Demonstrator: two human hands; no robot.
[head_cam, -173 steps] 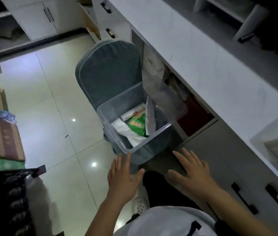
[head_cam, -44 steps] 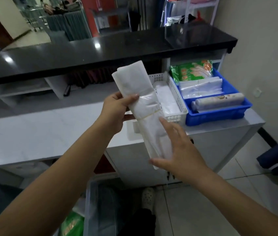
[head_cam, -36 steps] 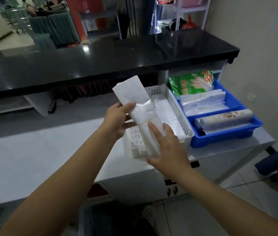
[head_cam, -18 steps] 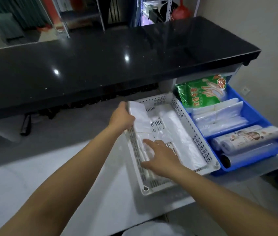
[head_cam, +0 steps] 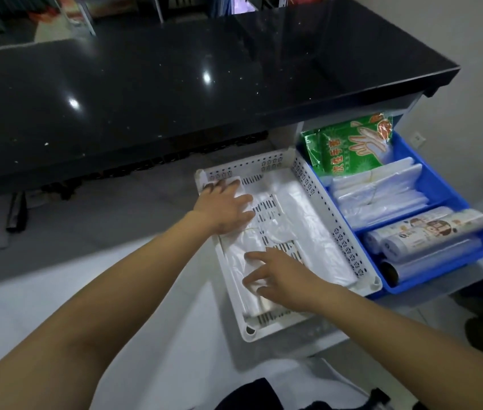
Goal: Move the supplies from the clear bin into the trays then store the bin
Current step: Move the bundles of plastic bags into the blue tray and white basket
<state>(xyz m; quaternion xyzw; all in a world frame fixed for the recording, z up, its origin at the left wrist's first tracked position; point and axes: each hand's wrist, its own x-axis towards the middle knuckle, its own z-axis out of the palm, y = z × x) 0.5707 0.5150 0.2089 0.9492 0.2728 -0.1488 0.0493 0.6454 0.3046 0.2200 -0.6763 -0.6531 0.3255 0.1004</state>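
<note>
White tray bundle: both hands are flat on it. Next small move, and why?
Probably lift both hands clear. The bag bundle already lies flat along the left side of the white tray, with the left hand and right hand only pressing on it with straight fingers, not gripping.

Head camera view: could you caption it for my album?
Both hands press a plastic bag bundle flat into the white perforated tray.

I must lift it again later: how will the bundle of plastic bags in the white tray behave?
The bag bundle probably flops: thin film, flattened under the left hand and right hand. Likely light and slippery, given its glossy surface. It lies flat in the white tray, so it should not roll.
</note>
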